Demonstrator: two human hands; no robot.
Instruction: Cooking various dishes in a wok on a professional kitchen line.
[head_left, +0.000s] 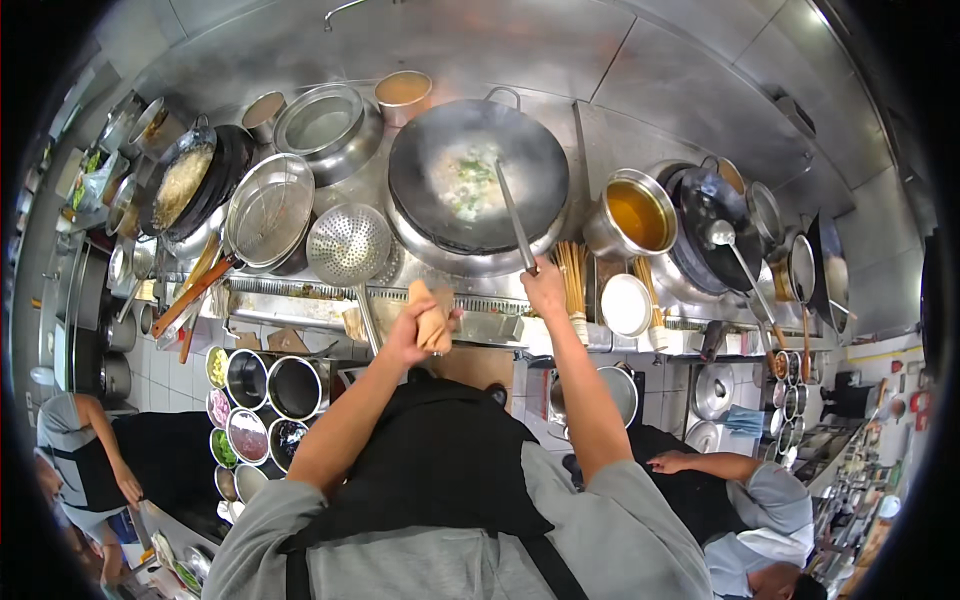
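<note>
A large black wok sits on the burner ring straight ahead. Pale food with green bits steams in its middle. My right hand grips the handle of a long metal wok tool; its head is lost in the food and steam. In my left hand is a folded tan cloth, held in front of the stove edge and apart from the wok. Just left of that hand, a perforated metal skimmer lies with its handle towards me.
A wire strainer rests at the left, a pot of amber liquid at the right. Bamboo brushes and a white bowl line the front edge. Ingredient containers stand lower left. Two people flank me.
</note>
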